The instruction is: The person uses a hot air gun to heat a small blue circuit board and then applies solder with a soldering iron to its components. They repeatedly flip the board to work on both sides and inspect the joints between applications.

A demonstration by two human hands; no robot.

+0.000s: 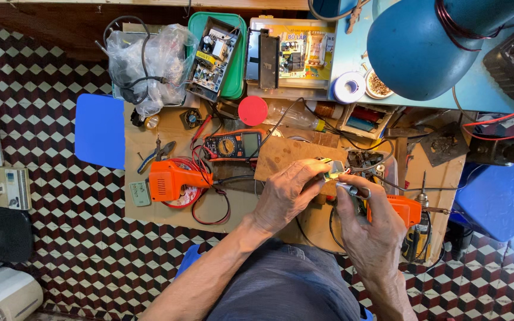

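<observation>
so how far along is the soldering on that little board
Set up: orange-and-black multimeter with leads out, orange glue-gun-shaped tool lying on the cardboard mat. In hand: the left hand steadies a small pale circuit board while the right hand brings an orange-handled soldering iron to it. The joints are too small to judge, so what remains cannot be told.

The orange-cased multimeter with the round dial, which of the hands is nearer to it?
Left. The left hand is just below and right of the orange-cased multimeter, holding a small circuit board. The right hand is farther right, gripping an orange soldering tool.
</observation>
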